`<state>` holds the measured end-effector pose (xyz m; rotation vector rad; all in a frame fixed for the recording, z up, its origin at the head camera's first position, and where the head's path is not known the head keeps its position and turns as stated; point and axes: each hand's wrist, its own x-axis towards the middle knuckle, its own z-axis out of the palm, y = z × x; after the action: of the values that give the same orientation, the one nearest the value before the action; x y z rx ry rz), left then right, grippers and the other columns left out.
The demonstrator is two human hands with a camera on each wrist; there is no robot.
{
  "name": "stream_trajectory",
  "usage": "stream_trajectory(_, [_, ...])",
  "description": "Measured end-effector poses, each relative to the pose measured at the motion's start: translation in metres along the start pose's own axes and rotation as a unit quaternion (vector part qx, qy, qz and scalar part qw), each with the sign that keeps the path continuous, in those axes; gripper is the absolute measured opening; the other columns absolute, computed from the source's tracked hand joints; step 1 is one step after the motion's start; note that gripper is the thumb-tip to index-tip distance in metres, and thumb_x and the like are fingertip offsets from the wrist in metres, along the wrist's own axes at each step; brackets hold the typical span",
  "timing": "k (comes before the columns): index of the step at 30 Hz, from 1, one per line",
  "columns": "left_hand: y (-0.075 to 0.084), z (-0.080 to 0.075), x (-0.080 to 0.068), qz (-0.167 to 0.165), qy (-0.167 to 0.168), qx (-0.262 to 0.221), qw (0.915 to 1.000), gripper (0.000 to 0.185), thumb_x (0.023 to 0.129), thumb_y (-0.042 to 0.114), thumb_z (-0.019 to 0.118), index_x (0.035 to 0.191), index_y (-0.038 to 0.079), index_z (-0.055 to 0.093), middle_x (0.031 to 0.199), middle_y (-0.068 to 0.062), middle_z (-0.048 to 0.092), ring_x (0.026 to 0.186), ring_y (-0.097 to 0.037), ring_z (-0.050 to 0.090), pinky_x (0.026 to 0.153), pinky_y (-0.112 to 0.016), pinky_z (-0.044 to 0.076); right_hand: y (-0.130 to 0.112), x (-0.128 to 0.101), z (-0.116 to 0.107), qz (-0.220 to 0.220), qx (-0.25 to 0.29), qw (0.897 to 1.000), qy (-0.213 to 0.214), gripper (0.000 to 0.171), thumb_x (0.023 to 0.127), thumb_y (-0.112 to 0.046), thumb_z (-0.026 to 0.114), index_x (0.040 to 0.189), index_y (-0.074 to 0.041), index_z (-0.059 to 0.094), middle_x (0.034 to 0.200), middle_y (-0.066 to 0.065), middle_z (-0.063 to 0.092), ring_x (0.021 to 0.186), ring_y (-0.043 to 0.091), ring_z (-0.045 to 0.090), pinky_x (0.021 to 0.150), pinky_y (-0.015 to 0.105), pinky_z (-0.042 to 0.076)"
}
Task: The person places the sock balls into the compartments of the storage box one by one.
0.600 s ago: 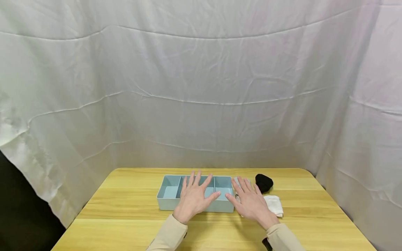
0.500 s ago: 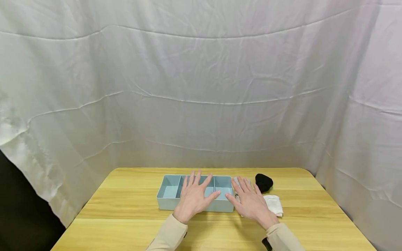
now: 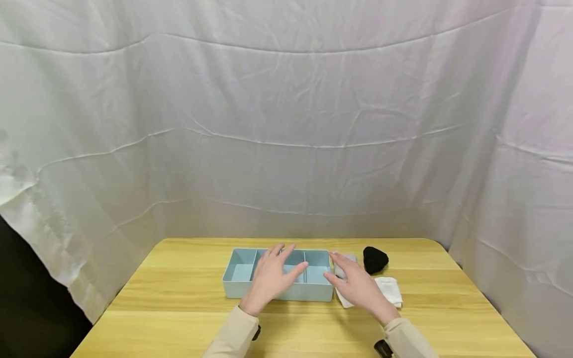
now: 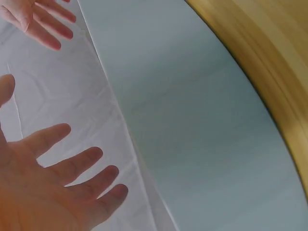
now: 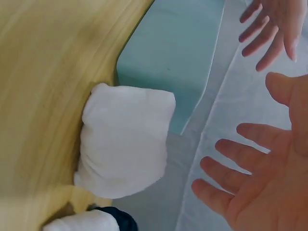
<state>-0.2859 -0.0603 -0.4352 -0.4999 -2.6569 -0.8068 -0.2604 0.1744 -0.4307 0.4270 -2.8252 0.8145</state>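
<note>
A pale blue box [image 3: 295, 292] with three compartments stands on the table, and its compartments look bare where they show. Over its middle hovers my left hand [image 3: 268, 279], fingers spread and holding nothing. My right hand [image 3: 361, 289] is held above folded cloths just right of the box, its fingers also apart and bare. Beneath and around it lie a grey folded cloth [image 3: 343, 266], a white folded cloth [image 3: 390, 290] and a black bundled cloth [image 3: 375, 260]. Another white piece is partly hidden by that hand. In the right wrist view a white cloth [image 5: 126, 142] sits close to the box.
The wooden table [image 3: 179, 293] has rounded far corners. A pale curtain [image 3: 286, 174] hangs behind it and along both sides. A dark gap [image 3: 31, 293] shows at the lower left beyond the curtain.
Both hands have turned from palms-down toward facing each other, with fingers less widely fanned. The left hand has shifted slightly left. Box and cloths stay in place.
</note>
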Motion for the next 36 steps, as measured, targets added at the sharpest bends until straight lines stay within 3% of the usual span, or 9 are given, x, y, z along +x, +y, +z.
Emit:
stream_trajectory(4, [-0.005,-0.004,0.000,-0.013,0.007,-0.047,0.9988,0.074,0.087,0.071,0.053,0.143,0.023,0.052,0.146,-0.011,0.051,0.134,-0.037,0.045,0.108,-0.061,0.040,0.002,0.001,0.000,0.031,0.060,0.998,0.007,0.060,0.097,-0.045,0.059,0.147,-0.015,0.047,0.151,0.012,0.046,0.136,0.039,0.043,0.112,0.068,0.028])
stream_trajectory(6, [-0.008,-0.005,-0.001,-0.023,0.008,-0.074,0.9969,0.072,0.087,0.069,0.056,0.143,0.022,0.052,0.146,-0.009,0.051,0.135,-0.035,0.044,0.108,-0.060,0.040,0.004,0.001,0.000,0.043,0.080,0.996,0.012,0.057,0.097,-0.043,0.059,0.146,-0.016,0.049,0.149,0.012,0.048,0.134,0.039,0.045,0.111,0.069,0.029])
stream_trajectory(8, [-0.010,-0.006,-0.001,-0.032,0.006,-0.104,0.9941,0.071,0.087,0.067,0.058,0.142,0.023,0.053,0.146,-0.008,0.051,0.136,-0.034,0.043,0.108,-0.060,0.040,0.007,0.000,0.001,0.051,0.098,0.994,0.017,0.055,0.096,-0.041,0.061,0.145,-0.018,0.050,0.147,0.011,0.050,0.132,0.039,0.048,0.111,0.067,0.032])
stream_trajectory(11, [-0.015,-0.007,-0.001,-0.046,0.003,-0.147,0.9880,0.068,0.088,0.064,0.059,0.141,0.022,0.054,0.147,-0.008,0.050,0.137,-0.034,0.042,0.110,-0.061,0.038,0.011,-0.001,0.002,0.058,0.118,0.991,0.036,0.051,0.095,-0.038,0.064,0.142,-0.019,0.054,0.144,0.011,0.054,0.126,0.040,0.054,0.103,0.058,0.047])
stream_trajectory(16, [-0.024,-0.012,-0.004,-0.069,0.002,-0.189,0.9795,0.064,0.089,0.059,0.062,0.141,0.022,0.054,0.147,-0.007,0.050,0.138,-0.033,0.041,0.112,-0.060,0.036,0.022,-0.004,0.002,0.060,0.168,0.983,0.047,0.048,0.095,-0.031,0.066,0.139,-0.016,0.057,0.139,0.011,0.058,0.122,0.038,0.057,0.103,0.049,0.050])
stream_trajectory(23, [-0.041,-0.018,-0.007,-0.084,0.005,-0.208,0.9745,0.066,0.086,0.059,0.065,0.143,0.030,0.051,0.149,-0.002,0.049,0.140,-0.032,0.040,0.112,-0.061,0.035,0.038,-0.006,-0.001,0.056,0.249,0.966,0.049,0.045,0.097,-0.025,0.064,0.137,-0.006,0.057,0.136,0.016,0.060,0.125,0.032,0.057,0.104,0.040,0.051])
stream_trajectory(28, [-0.058,-0.025,-0.014,-0.082,0.014,-0.209,0.9744,0.066,0.085,0.056,0.069,0.143,0.028,0.051,0.147,-0.003,0.052,0.138,-0.031,0.043,0.112,-0.060,0.037,0.049,-0.009,-0.006,0.088,0.300,0.949,0.035,0.049,0.098,-0.025,0.061,0.140,-0.002,0.052,0.141,0.018,0.055,0.128,0.033,0.053,0.100,0.022,0.050])
stream_trajectory(31, [-0.070,-0.030,-0.016,-0.080,0.015,-0.202,0.9761,0.068,0.085,0.055,0.070,0.144,0.027,0.051,0.146,-0.004,0.052,0.137,-0.031,0.044,0.111,-0.059,0.039,0.055,-0.010,-0.011,0.105,0.321,0.941,0.032,0.052,0.099,-0.026,0.060,0.142,0.000,0.049,0.143,0.019,0.053,0.131,0.032,0.051,0.100,0.018,0.048])
stream_trajectory(36, [-0.087,-0.038,-0.020,-0.083,0.011,-0.201,0.9759,0.072,0.083,0.053,0.072,0.146,0.028,0.048,0.148,-0.003,0.051,0.139,-0.032,0.042,0.110,-0.063,0.037,0.066,-0.013,-0.017,0.117,0.336,0.934,0.025,0.057,0.099,-0.032,0.059,0.145,-0.002,0.045,0.146,0.016,0.051,0.126,0.012,0.055,0.099,0.012,0.045])
